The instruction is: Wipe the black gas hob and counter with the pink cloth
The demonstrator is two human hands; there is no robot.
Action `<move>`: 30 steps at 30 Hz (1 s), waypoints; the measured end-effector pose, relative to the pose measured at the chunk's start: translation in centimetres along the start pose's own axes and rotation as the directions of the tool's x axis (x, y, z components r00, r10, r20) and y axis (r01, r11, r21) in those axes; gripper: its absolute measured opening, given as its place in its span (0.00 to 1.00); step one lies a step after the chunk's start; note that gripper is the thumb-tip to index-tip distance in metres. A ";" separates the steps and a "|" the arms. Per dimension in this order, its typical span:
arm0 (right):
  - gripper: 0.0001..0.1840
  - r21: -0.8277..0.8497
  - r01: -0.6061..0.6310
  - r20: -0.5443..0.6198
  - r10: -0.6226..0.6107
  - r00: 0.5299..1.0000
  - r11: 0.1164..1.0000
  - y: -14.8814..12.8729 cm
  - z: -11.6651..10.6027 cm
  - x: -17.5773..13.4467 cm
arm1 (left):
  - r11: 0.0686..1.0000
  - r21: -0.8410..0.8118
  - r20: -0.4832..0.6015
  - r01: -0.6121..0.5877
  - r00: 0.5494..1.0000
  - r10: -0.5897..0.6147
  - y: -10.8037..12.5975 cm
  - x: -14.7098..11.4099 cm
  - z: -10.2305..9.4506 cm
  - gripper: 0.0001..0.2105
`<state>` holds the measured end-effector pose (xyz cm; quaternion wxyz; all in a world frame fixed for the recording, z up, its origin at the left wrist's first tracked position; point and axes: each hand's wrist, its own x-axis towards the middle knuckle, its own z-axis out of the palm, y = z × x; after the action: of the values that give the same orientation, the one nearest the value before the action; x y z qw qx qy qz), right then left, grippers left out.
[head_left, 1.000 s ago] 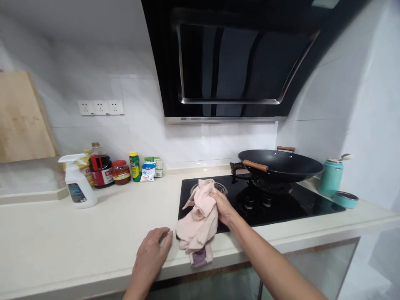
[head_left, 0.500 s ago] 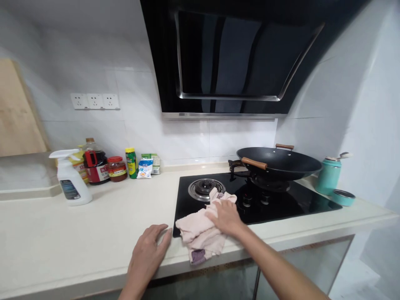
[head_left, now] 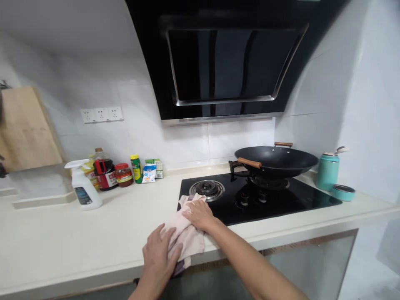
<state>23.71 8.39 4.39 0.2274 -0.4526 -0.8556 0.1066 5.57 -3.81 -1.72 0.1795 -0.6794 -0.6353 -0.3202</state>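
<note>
Over the front left corner of the black gas cooktop (head_left: 225, 214), in the head view, the pink towel (head_left: 190, 242) lies rumpled, its near end drooping past the front of the counter (head_left: 125, 233). The right hand (head_left: 199, 213) presses on it; whether it pinches fabric, I cannot tell. The left hand (head_left: 160, 252), fingers spread, is at its left side, contact unclear. Loose folds could snag on the left burner (head_left: 207, 189); lighter pressure could let the drooping end drag the towel off

The left hand (head_left: 160, 253) covers part of the pink cloth (head_left: 193, 241), the spray bottle (head_left: 85, 192), its label too small to read, partly hides a yellow container (head_left: 93, 177), and the edges crop the cutting board (head_left: 29, 127) and range hood (head_left: 228, 62).
</note>
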 end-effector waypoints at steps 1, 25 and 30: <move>0.27 -0.002 0.000 -0.003 0.000 1.000 1.000 0.2 -0.1 -0.4 | 0.999 0.052 0.019 0.001 1.000 -0.002 0.5 -0.6 0.0 0.18; 0.35 0.118 -0.159 -0.158 0.177 0.972 0.980 0.9 2.8 -6.6 | 0.944 0.328 0.348 -0.022 0.932 -0.099 4.2 7.2 -3.1 0.21; 0.37 0.135 -0.047 -0.057 0.055 0.997 0.990 0.6 2.2 -7.1 | 0.956 0.121 0.351 0.266 0.890 -0.292 1.1 1.5 -2.5 0.24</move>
<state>26.54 2.97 0.21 0.2801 -0.4611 -0.8275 0.1554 6.10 -4.44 1.30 0.0343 -0.6219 -0.7593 -0.1884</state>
